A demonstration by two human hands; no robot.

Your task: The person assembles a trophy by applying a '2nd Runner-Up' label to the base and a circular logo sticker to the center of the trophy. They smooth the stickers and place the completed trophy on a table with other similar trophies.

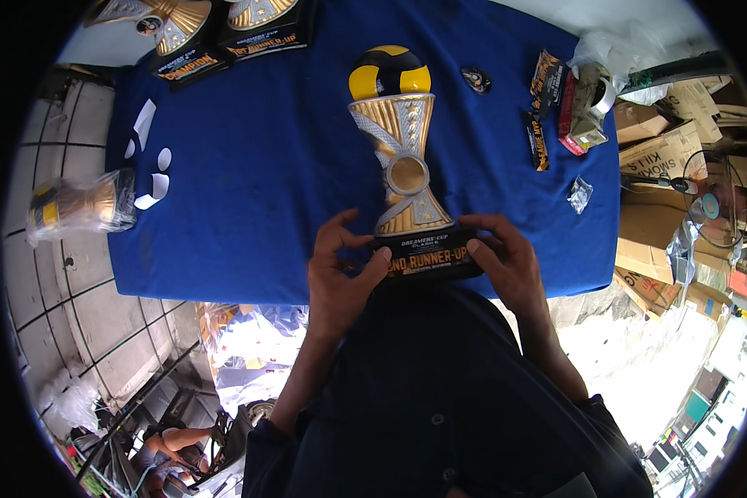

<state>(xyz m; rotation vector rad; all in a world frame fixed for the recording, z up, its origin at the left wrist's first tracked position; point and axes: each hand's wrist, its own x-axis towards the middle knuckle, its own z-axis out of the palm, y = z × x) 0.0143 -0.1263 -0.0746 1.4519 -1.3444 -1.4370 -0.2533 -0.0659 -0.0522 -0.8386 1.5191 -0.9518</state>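
A gold and silver trophy point(408, 141) topped with a yellow and black volleyball point(390, 73) is at the near edge of the blue-covered table. Its black base point(427, 270) faces me, with a printed label across the front. Both hands grip this base. My left hand point(340, 270) has its thumb pressed on the label's left end and its fingers curled at the base's side. On the other side, my right hand point(513, 266) presses its thumb by the label's right end, index finger along the top. A round recess point(407, 175) shows plain gold on the trophy's stem.
Two similar trophies point(261, 18) stand at the far left. A plastic-wrapped trophy point(83, 206) lies at the left edge, near white paper scraps point(144, 124). A round black emblem point(476, 80), printed black strips point(548, 79) and a tape dispenser point(589, 104) lie right. Cardboard boxes point(647, 232) are beyond.
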